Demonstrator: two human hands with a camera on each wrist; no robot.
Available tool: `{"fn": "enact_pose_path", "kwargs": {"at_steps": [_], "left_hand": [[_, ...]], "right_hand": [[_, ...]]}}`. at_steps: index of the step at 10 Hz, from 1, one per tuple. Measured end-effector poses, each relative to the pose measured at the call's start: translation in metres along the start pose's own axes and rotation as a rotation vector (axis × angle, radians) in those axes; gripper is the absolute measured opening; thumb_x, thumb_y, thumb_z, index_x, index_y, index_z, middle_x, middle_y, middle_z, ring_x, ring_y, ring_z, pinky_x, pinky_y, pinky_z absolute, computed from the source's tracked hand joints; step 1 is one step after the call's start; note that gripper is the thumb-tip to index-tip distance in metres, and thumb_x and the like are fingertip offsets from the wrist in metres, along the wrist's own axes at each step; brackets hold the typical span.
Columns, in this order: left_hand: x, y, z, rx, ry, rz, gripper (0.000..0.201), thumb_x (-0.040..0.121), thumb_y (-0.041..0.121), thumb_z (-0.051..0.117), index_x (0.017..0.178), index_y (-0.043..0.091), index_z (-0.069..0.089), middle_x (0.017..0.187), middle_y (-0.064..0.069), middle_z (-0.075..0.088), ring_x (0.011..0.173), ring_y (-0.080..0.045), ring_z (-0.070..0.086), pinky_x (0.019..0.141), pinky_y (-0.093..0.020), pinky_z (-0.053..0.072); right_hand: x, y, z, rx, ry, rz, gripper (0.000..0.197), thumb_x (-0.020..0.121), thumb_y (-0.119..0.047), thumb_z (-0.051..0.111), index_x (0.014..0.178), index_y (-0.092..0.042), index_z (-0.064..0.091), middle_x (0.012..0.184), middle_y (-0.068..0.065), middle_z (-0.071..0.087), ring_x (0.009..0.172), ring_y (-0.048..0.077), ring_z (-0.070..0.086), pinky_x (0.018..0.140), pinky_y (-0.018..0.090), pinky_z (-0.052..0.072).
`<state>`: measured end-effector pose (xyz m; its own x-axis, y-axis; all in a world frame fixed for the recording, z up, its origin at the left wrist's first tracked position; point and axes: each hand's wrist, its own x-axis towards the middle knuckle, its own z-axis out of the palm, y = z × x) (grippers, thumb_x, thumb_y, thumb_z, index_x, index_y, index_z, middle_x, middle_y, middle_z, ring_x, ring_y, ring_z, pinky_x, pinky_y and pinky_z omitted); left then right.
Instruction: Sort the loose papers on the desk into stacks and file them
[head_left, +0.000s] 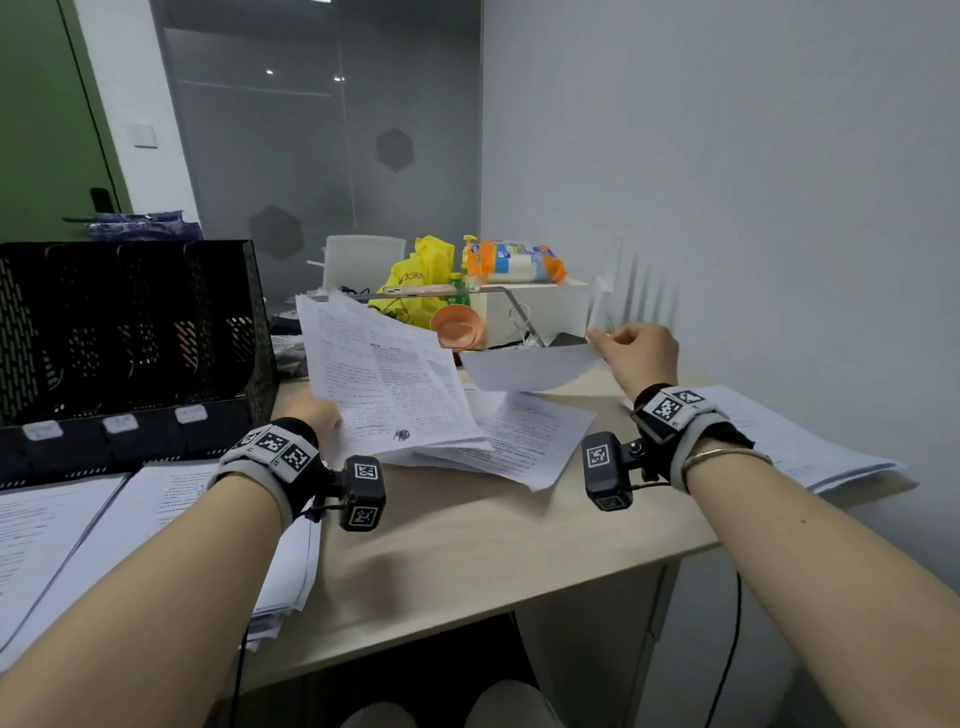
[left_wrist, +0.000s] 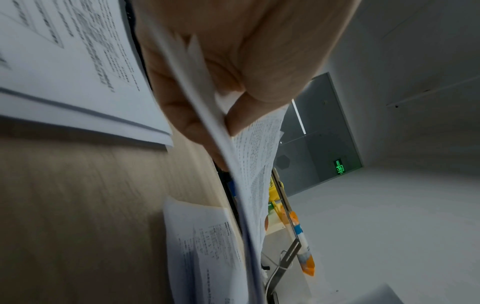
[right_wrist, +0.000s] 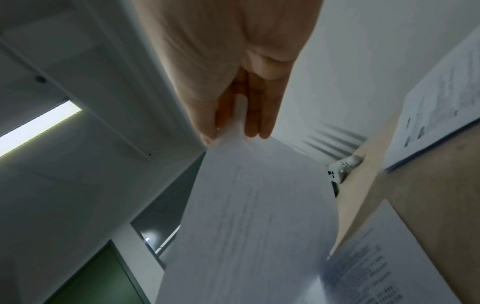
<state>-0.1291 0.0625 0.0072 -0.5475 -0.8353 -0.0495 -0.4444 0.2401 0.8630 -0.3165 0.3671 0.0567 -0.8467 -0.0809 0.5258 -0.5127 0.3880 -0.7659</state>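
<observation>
Counts, head view:
- 2 bare hands: left hand (head_left: 319, 415), right hand (head_left: 641, 353).
- 1 black perforated metal file rack (head_left: 130, 332) with 4 slots and 3 white label tabs along its front.
- 1 fanned bundle of printed white sheets (head_left: 384, 374), sheet count unreadable.
- 1 single white sheet (head_left: 530, 366).
- 3 flat lots of printed paper on the 1 light wooden desk (head_left: 467, 545): left stack (head_left: 67, 525), centre pile (head_left: 524, 441), right stack (head_left: 789, 441).
- 1 yellow plastic bag (head_left: 415, 275).
- 1 orange plastic bowl (head_left: 457, 325).
- 1 white box (head_left: 540, 306).

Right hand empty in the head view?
No, the right hand pinches the corner of a single sheet lifted above the desk.
</observation>
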Motion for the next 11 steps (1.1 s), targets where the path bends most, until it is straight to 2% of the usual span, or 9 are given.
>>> {"fn": "enact_pose_path", "kwargs": {"at_steps": [2, 3, 4, 6, 7, 8, 9, 10, 11], "left_hand": [[-0.002, 0.005, 0.014, 0.071, -0.081, -0.011, 0.009, 0.090, -0.006, 0.045, 0.095, -0.005, 0.053, 0.108, -0.026, 0.057, 0.099, -0.034, 0.055, 0.087, -0.044, 0.045], [-0.015, 0.012, 0.022, 0.148, -0.098, -0.008, 0.022, 0.091, -0.002, 0.047, 0.108, -0.011, 0.058, 0.119, -0.026, 0.058, 0.106, -0.036, 0.057, 0.086, -0.041, 0.046], [-0.020, 0.013, 0.030, 0.259, -0.126, -0.017, 0.034, 0.093, 0.001, 0.045, 0.124, -0.012, 0.052, 0.129, -0.026, 0.053, 0.119, -0.036, 0.052, 0.095, -0.040, 0.044], [-0.025, 0.009, 0.050, 0.261, -0.238, -0.080, 0.042, 0.089, 0.000, 0.051, 0.131, -0.009, 0.047, 0.136, -0.022, 0.050, 0.125, -0.035, 0.050, 0.098, -0.039, 0.045], [-0.038, 0.019, 0.054, 0.274, -0.274, -0.097, 0.039, 0.090, 0.000, 0.051, 0.128, -0.011, 0.048, 0.134, -0.025, 0.051, 0.122, -0.037, 0.052, 0.098, -0.041, 0.044], [-0.052, 0.024, 0.052, 0.290, -0.344, -0.099, 0.037, 0.097, 0.007, 0.046, 0.128, -0.012, 0.046, 0.127, -0.027, 0.055, 0.099, -0.033, 0.057, 0.081, -0.039, 0.045], [-0.057, 0.020, 0.046, 0.103, -0.385, -0.144, 0.038, 0.094, 0.009, 0.054, 0.128, -0.006, 0.045, 0.094, -0.017, 0.057, 0.074, -0.029, 0.054, 0.069, -0.038, 0.045], [-0.059, 0.018, 0.030, 0.001, -0.334, -0.150, 0.039, 0.091, 0.020, 0.061, 0.122, 0.001, 0.047, 0.104, -0.012, 0.054, 0.077, -0.024, 0.055, 0.063, -0.036, 0.048], [-0.055, 0.017, 0.015, -0.130, -0.280, -0.046, 0.050, 0.088, 0.028, 0.064, 0.129, 0.006, 0.045, 0.110, -0.008, 0.054, 0.095, -0.022, 0.054, 0.076, -0.035, 0.050]], "right_hand": [[-0.001, -0.015, -0.022, -0.013, -0.010, -0.085, 0.013, 0.073, -0.002, 0.063, 0.079, -0.010, 0.054, 0.074, 0.000, 0.054, 0.076, 0.018, 0.050, 0.061, 0.024, 0.040], [0.004, -0.012, -0.036, -0.057, 0.023, -0.125, 0.016, 0.073, 0.003, 0.059, 0.079, -0.011, 0.053, 0.075, -0.001, 0.053, 0.077, 0.018, 0.050, 0.065, 0.027, 0.040], [0.010, -0.005, -0.050, -0.070, 0.093, -0.114, 0.018, 0.073, 0.005, 0.057, 0.079, -0.012, 0.055, 0.072, -0.001, 0.051, 0.076, 0.017, 0.049, 0.066, 0.017, 0.033], [0.011, 0.009, -0.063, 0.015, 0.249, -0.113, 0.018, 0.073, 0.005, 0.055, 0.079, -0.011, 0.060, 0.070, 0.002, 0.051, 0.073, 0.019, 0.049, 0.064, 0.019, 0.036], [0.012, 0.011, -0.065, 0.065, 0.276, -0.075, 0.020, 0.073, 0.006, 0.054, 0.077, -0.013, 0.058, 0.064, -0.008, 0.046, 0.073, 0.019, 0.049, 0.071, 0.021, 0.038], [0.008, 0.008, -0.061, 0.106, 0.287, -0.057, 0.020, 0.073, 0.007, 0.052, 0.076, -0.012, 0.058, 0.064, -0.011, 0.045, 0.066, 0.015, 0.047, 0.071, 0.021, 0.038], [0.002, -0.001, -0.051, 0.156, 0.278, -0.057, 0.021, 0.073, 0.007, 0.052, 0.076, -0.013, 0.058, 0.063, -0.010, 0.045, 0.059, 0.002, 0.043, 0.065, 0.019, 0.038], [-0.006, -0.015, -0.036, 0.204, 0.250, -0.080, 0.026, 0.073, 0.007, 0.053, 0.068, -0.018, 0.055, 0.063, -0.010, 0.044, 0.058, 0.002, 0.042, 0.059, 0.014, 0.037], [-0.015, -0.030, -0.019, 0.262, 0.212, -0.099, 0.037, 0.072, 0.007, 0.053, 0.060, -0.028, 0.049, 0.062, -0.009, 0.043, 0.057, 0.003, 0.040, 0.054, 0.005, 0.033]]}}
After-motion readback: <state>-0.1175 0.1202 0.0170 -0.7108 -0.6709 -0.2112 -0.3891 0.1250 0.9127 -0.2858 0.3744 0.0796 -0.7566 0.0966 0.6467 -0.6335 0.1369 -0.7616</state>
